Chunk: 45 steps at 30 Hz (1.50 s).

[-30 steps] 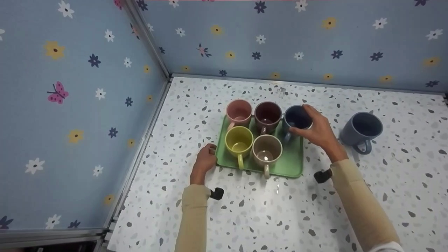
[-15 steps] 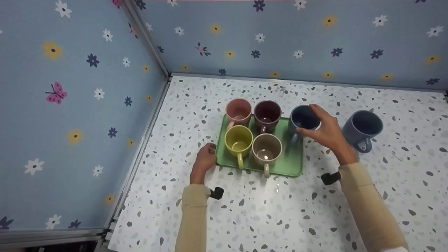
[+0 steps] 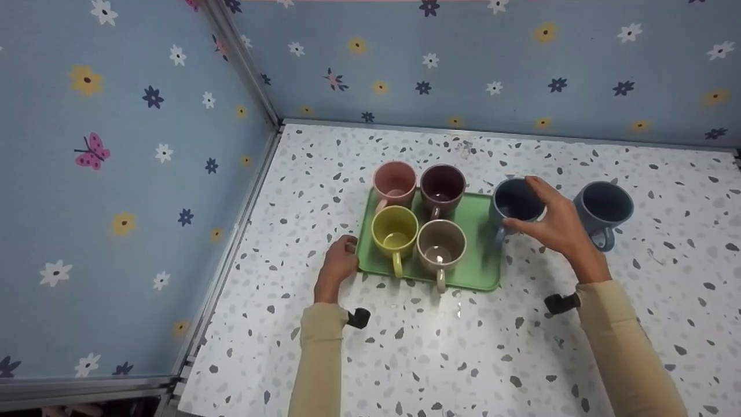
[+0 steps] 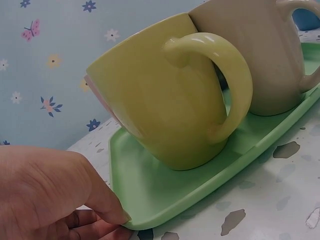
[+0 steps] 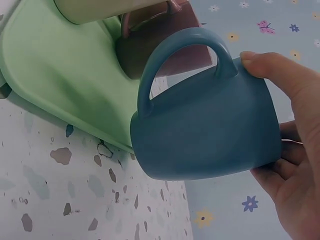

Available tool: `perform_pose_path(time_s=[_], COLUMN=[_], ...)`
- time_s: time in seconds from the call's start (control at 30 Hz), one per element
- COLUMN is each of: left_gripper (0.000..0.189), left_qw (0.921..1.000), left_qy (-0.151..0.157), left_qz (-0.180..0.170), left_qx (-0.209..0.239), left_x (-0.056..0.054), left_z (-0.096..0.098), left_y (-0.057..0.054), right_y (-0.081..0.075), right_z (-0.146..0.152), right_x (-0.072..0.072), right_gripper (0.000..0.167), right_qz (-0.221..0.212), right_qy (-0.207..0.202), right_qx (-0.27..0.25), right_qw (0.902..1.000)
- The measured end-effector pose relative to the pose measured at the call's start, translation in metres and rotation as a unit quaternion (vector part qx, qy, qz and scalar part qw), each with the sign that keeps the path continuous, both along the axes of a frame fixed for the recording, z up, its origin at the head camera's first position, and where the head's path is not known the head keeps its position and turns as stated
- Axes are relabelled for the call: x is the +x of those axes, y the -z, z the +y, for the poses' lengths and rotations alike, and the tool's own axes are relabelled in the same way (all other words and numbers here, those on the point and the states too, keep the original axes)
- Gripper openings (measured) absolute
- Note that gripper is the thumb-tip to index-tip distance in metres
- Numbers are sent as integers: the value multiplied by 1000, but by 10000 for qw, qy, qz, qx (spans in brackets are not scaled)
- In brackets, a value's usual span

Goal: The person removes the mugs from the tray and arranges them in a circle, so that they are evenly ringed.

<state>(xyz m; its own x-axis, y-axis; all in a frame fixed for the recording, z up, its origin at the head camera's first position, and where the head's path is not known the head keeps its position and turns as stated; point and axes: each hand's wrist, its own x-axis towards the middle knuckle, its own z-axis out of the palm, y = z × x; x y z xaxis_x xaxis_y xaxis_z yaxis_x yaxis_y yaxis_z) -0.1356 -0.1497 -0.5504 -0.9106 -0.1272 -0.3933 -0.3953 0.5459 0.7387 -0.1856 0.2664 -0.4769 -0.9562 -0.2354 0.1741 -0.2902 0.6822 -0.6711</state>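
As I read it from my remote station, the right hand (image 3: 558,229) pinches the blue mug (image 3: 517,202) at its mouth, thumb by the handle, other fingers (image 5: 282,172) on the opposite side. Mug lies between them, at the right edge of the green tray (image 3: 483,258); I can't quite tell whether its base touches. Left hand (image 3: 340,263) pinches the tray's near-left corner, thumb on rim, remaining fingers partly hidden. Pink mug (image 3: 395,184), maroon mug (image 3: 443,188), yellow mug (image 3: 395,231), beige mug (image 3: 441,246) aboard. Grey-blue mug (image 3: 606,207) on tabletop (image 3: 463,353), beyond the right hand.

2 flowered walls (image 3: 399,63), speckled tabletop (image 3: 428,353)
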Motion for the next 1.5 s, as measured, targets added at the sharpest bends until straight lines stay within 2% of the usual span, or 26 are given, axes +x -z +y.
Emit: perform_pose_path(time_s=[0.33,0.6,0.83,1.07,1.33,1.5], left_gripper=[49,51,49,51,51,50], left_qw=[10000,10000,10000,10000,9999,10000], left_qy=[6,21,32,39,-20,13], left_qz=[70,-15,-54,-31,-152,-89], left_qx=[-9,16,-18,-13,61,38], left_x=[-1,0,-1,-1,-1,-1], left_z=[-1,-2,-2,-1,-1,-1], left_y=[2,2,7,5,7,6], right_y=[-3,-3,-1,-2,4,7], right_z=[11,23,33,45,56,62], right_x=[18,34,49,60,69,75], right_gripper=[91,92,90,92,91,92], right_qz=[259,155,154,-37,222,311], right_qy=[-18,104,288,502,656,798], right_qx=[68,176,158,131,-73,-164], right_qw=[9996,9997,9993,9986,9976,9962])
